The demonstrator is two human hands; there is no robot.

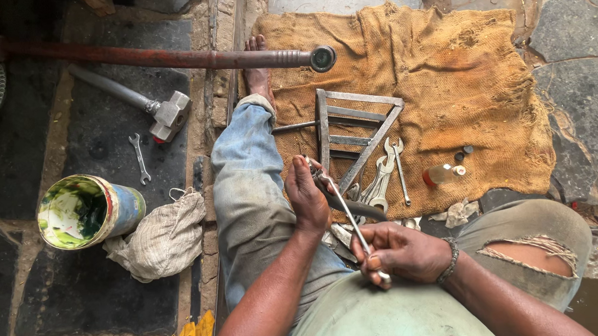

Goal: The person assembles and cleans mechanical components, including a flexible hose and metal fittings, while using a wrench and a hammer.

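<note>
I sit on the ground with a brown burlap sack spread before me. My left hand grips the upper end of a thin metal rod near its head. Around the rod's lower end my right hand is closed, close to my belly. The rod runs slanted between the two hands. Just beyond them, several wrenches and a triangular metal frame lie on the sack.
A long rusty pipe crosses the top left. A sledgehammer, a small spanner, a paint can and a cloth bag lie to my left. A small bottle rests on the sack.
</note>
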